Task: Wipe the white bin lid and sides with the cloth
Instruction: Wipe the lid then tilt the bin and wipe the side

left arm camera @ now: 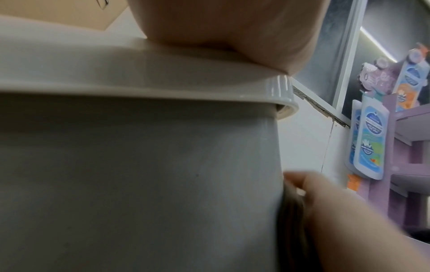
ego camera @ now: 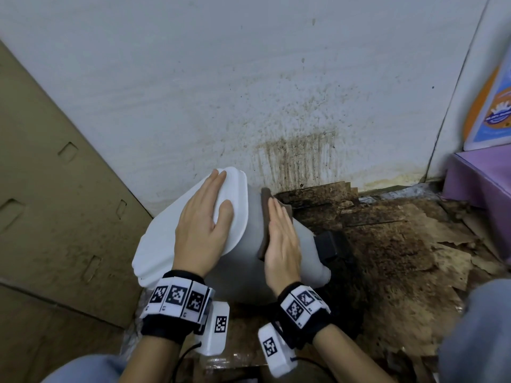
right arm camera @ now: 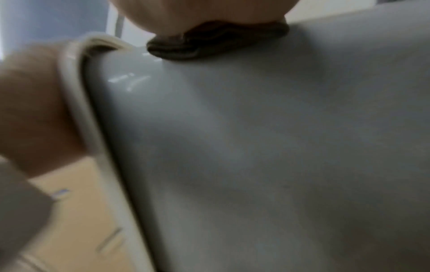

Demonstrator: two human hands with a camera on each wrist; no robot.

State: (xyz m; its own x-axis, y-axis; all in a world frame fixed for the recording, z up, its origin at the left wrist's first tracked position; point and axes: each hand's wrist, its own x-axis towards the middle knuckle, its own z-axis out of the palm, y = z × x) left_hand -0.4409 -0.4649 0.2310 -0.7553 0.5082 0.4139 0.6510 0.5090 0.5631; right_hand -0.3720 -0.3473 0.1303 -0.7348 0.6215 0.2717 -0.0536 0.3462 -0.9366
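A white bin (ego camera: pixel 249 261) is tipped toward the left against the wall, its white lid (ego camera: pixel 163 230) facing up and left. My left hand (ego camera: pixel 203 217) lies flat on the lid with straight fingers, steadying it. My right hand (ego camera: pixel 282 239) presses a dark brown cloth (ego camera: pixel 266 214) flat against the bin's grey-white side just below the lid rim. In the left wrist view the bin side (left arm camera: pixel 139 184) fills the picture, with the cloth (left arm camera: pixel 291 211) under my right hand (left arm camera: pixel 337 211). The right wrist view shows the cloth (right arm camera: pixel 216 42) bunched under my palm on the bin wall (right arm camera: pixel 256 147).
A stained white wall (ego camera: pixel 249 92) rises behind the bin. Brown cardboard (ego camera: pixel 55 189) stands at the left. Dirty, torn cardboard (ego camera: pixel 387 244) covers the floor at the right. A purple display stand (ego camera: pixel 481 175) with bottles (left arm camera: pixel 370 136) occupies the right corner. A black object (ego camera: pixel 329 244) sits behind the bin.
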